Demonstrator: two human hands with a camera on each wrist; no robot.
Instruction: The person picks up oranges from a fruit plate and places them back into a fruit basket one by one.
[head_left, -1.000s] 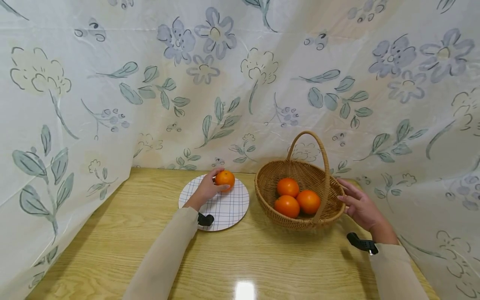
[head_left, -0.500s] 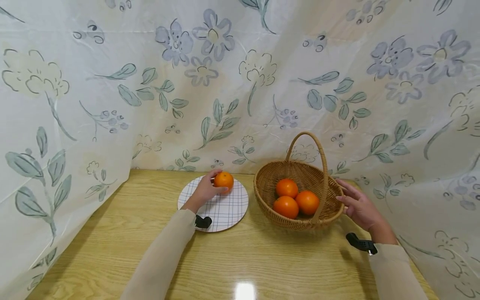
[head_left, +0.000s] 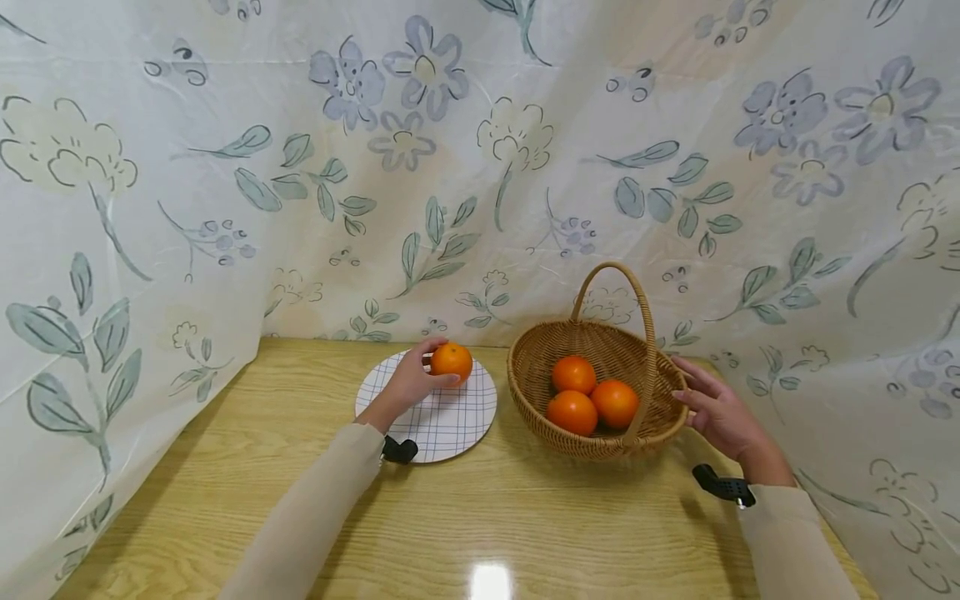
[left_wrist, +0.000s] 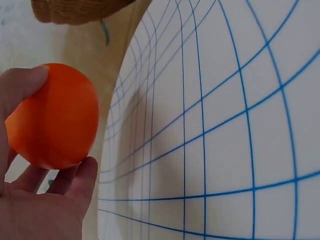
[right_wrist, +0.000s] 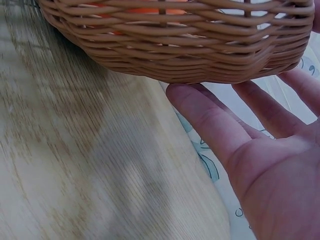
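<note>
My left hand (head_left: 411,382) grips an orange (head_left: 454,363) over the far side of a round white plate (head_left: 442,433) with blue grid lines. In the left wrist view the thumb lies on one side of the orange (left_wrist: 60,120) and the fingers on the other. Whether the orange touches the plate cannot be told. To the right stands a wicker basket (head_left: 577,447) with an arched handle. Several oranges (head_left: 617,404) lie inside it. My right hand (head_left: 720,414) holds the basket's right side, thumb at the rim. The right wrist view shows fingers (right_wrist: 210,120) against the outer weave.
Everything stands on a light wooden table (head_left: 450,525). A floral cloth (head_left: 450,208) hangs behind the table and along both sides, close behind the plate and the basket. Black straps with cameras (head_left: 400,450) sit at both wrists.
The orange in my left hand has shifted slightly, first left with the view, then a little right. My left forearm has swung slightly left. My right hand and the basket stay nearly still.
</note>
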